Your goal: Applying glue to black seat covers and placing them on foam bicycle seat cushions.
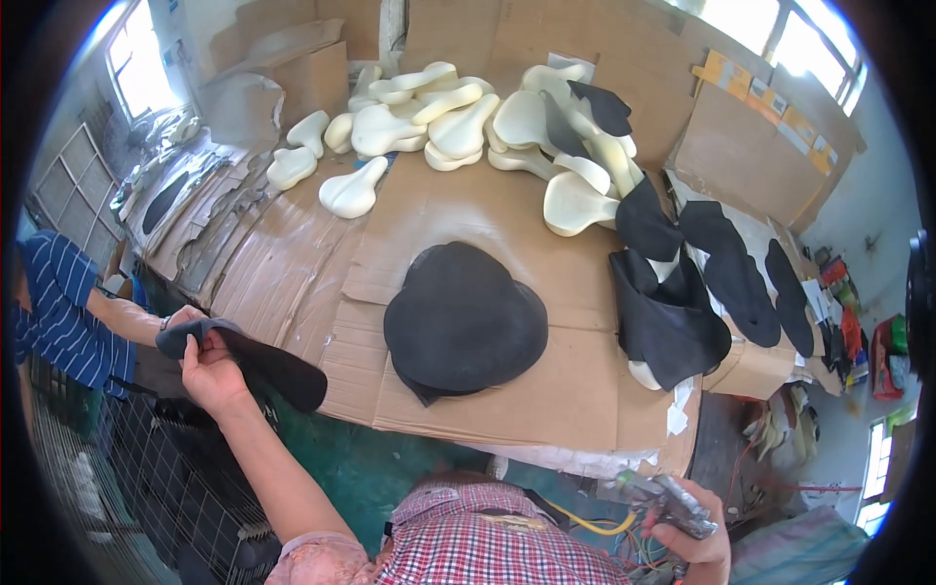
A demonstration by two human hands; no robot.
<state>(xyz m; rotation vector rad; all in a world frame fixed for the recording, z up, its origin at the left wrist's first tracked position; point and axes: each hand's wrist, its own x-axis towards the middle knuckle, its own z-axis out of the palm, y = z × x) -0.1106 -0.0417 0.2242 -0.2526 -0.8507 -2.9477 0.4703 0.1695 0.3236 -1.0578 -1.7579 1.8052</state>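
My left hand reaches out to the left, its fingers pinching the edge of a black saddle cover. Beside it, another person's hand is at the cover's far end, seemingly on the same piece. At the lower right, my right hand is wrapped round a metal spray gun, which is a little blurred. A yellow hose runs near the gun. On the cardboard-covered table, a stack of black saddle covers lies in front of me.
Cream foam saddle pads are heaped at the back of the table. More black covers lie on the right, some draped over pads. The other person, in a striped blue shirt, stands left by a wire cage. Cardboard panels line the back.
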